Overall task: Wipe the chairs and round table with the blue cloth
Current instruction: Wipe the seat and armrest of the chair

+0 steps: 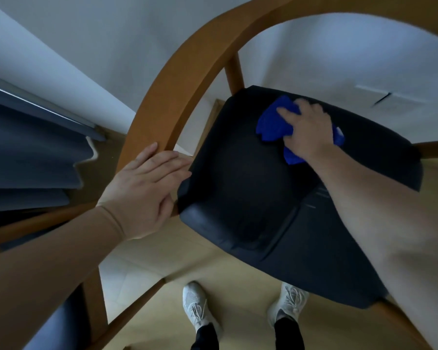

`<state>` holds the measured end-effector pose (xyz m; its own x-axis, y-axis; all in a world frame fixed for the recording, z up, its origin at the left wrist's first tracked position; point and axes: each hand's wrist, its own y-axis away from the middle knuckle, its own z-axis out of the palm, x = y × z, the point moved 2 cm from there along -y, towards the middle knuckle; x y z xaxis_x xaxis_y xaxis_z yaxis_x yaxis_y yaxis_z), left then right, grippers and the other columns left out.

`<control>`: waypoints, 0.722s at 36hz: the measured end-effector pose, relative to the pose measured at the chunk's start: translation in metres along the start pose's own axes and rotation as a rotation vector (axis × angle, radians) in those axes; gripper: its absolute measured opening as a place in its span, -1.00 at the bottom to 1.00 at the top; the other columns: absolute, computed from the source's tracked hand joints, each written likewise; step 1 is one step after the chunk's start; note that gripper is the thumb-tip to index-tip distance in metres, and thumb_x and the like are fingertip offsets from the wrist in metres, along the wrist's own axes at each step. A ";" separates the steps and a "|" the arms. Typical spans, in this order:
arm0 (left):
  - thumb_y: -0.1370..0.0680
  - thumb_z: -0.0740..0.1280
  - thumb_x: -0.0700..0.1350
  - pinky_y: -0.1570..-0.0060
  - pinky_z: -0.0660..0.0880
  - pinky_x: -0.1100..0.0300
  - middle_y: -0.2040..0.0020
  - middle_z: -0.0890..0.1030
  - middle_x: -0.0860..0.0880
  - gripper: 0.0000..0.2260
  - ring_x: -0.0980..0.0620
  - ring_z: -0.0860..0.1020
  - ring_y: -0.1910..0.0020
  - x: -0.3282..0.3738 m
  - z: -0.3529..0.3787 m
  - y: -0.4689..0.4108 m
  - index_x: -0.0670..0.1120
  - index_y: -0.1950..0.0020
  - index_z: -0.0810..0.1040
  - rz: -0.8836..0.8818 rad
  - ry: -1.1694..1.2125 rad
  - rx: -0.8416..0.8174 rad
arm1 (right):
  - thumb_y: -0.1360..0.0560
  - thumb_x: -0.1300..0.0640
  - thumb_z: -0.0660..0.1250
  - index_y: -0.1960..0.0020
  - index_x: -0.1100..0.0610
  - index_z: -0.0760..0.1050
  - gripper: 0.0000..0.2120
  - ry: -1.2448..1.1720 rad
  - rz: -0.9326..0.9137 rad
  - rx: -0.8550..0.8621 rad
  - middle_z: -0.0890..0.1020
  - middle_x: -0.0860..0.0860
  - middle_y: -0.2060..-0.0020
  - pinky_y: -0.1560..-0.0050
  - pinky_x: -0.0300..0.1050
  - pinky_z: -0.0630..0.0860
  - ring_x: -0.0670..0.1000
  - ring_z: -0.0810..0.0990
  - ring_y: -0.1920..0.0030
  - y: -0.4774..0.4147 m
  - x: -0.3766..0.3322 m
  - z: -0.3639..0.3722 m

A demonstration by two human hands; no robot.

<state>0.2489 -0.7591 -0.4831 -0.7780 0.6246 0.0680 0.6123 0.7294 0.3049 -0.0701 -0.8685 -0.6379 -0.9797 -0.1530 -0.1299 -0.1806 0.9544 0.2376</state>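
Head view: your right hand (306,127) presses the blue cloth (272,122) on the far part of the chair seat (250,198), fingers seemingly flat, though blurred. Your left hand (144,188) rests straight-fingered at the seat's left edge. Mid-wipe; round table unseen, likely left to do.

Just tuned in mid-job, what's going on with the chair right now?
A person stands over a wooden chair and is wiping its dark seat cushion. The right hand presses the blue cloth onto the far part of the cushion. The left hand rests, fingers straight, on the chair's curved rail at the cushion's left edge. No round table is in view.
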 end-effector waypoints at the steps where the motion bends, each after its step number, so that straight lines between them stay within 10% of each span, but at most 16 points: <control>1: -0.46 0.11 -0.08 -0.46 0.09 -0.09 -0.34 0.49 -0.06 -0.57 -0.04 0.33 -0.39 -0.001 0.000 0.000 -0.10 -0.29 0.50 0.001 0.003 0.006 | -0.43 0.06 0.35 -0.48 -0.04 0.31 -0.37 -0.030 0.032 0.021 0.31 0.19 -0.41 -0.19 0.19 0.35 0.32 0.35 -0.23 -0.012 0.001 -0.004; 14: -0.46 0.12 -0.07 -0.46 0.10 -0.10 -0.30 0.52 -0.03 -0.59 -0.03 0.36 -0.37 -0.004 0.000 -0.001 -0.07 -0.26 0.53 -0.006 0.018 0.028 | -0.47 0.08 0.30 -0.49 -0.02 0.26 -0.40 -0.112 0.146 0.077 0.38 0.23 -0.29 -0.07 0.15 0.40 0.33 0.40 -0.14 -0.049 0.002 -0.009; 26: -0.48 0.06 -0.04 -0.45 0.09 -0.12 -0.23 0.56 -0.07 -0.61 -0.13 0.40 -0.32 0.002 -0.007 0.000 -0.07 -0.17 0.57 0.108 -0.050 0.006 | -0.44 -0.03 0.34 -0.53 -0.05 0.16 -0.29 -0.126 0.308 -0.060 0.17 0.22 -0.43 -0.06 0.11 0.49 0.29 0.39 -0.12 0.116 -0.080 0.026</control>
<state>0.2464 -0.7598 -0.4766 -0.6995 0.7127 0.0526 0.6932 0.6588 0.2923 -0.0104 -0.7389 -0.6253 -0.9712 0.1764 -0.1604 0.1134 0.9336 0.3398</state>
